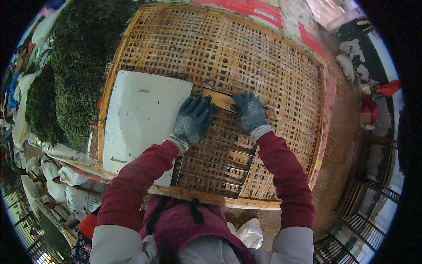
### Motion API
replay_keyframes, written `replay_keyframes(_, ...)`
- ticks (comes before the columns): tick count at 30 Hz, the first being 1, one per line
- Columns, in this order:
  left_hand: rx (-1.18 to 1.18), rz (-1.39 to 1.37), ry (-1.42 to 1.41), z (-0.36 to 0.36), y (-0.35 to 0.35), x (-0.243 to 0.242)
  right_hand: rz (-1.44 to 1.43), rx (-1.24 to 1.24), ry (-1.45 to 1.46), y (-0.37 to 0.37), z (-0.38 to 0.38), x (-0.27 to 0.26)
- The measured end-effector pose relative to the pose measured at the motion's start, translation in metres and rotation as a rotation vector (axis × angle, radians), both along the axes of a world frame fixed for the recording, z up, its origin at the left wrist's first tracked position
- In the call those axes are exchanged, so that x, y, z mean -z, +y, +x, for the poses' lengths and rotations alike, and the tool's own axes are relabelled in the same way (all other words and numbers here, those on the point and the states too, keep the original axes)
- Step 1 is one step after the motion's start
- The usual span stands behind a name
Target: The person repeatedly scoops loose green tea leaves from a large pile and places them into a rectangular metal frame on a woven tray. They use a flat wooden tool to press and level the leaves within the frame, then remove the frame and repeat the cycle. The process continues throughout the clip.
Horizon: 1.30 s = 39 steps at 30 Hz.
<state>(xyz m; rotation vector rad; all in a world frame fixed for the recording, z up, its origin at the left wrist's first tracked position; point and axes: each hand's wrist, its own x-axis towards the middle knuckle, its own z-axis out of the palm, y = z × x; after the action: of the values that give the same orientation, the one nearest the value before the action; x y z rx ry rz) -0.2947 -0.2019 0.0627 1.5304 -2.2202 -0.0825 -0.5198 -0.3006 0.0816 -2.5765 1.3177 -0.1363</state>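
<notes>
A flat wooden block (218, 99) lies across the far end of a thin metal frame (216, 161), which crossbars divide into several slots. The frame rests on a woven bamboo-strip screen (263, 66) with a wooden border. My left hand (194, 115), in a worn blue-green coated glove, has its fingers on the block's left end. On the right end are the bent fingers of my right hand (250, 110), gloved alike. The gloves hide both ends of the block. A white board (141, 122) lies left of the frame, its right edge partly under my left hand and forearm.
Dark green plant material (85, 66) is heaped beyond the screen's left edge. White sacks (77, 194) lie at the lower left. Crumpled clear plastic (251, 233) is on the floor near me. A brown floor (336, 132) runs along the right, with a red cloth (388, 88) farther out.
</notes>
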Motion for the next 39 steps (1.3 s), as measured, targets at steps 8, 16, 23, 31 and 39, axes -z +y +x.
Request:
replay_keyframes(8, 0.005, 0.027, 0.030, -0.001, 0.002, 0.019, -0.062, 0.059, 0.010, 0.004, -0.001, 0.026)
replay_keyframes(16, -0.106, 0.038, 0.462, -0.009, 0.013, -0.013, 0.029, 0.079, -0.199, 0.007, -0.007, 0.017)
replay_keyframes(23, -0.489, -0.201, 0.405, 0.116, 0.099, -0.055, -0.064, 0.209, -0.025, 0.003, 0.005, 0.009)
replay_keyframes(31, -1.054, -0.159, -0.073, 0.439, 0.210, -0.062, -0.117, 0.092, -0.260, 0.062, 0.131, -0.024)
replay_keyframes(39, -0.779, 0.306, -0.495, 0.677, 0.248, -0.038, 0.091, -0.057, -0.439, 0.145, 0.423, -0.067)
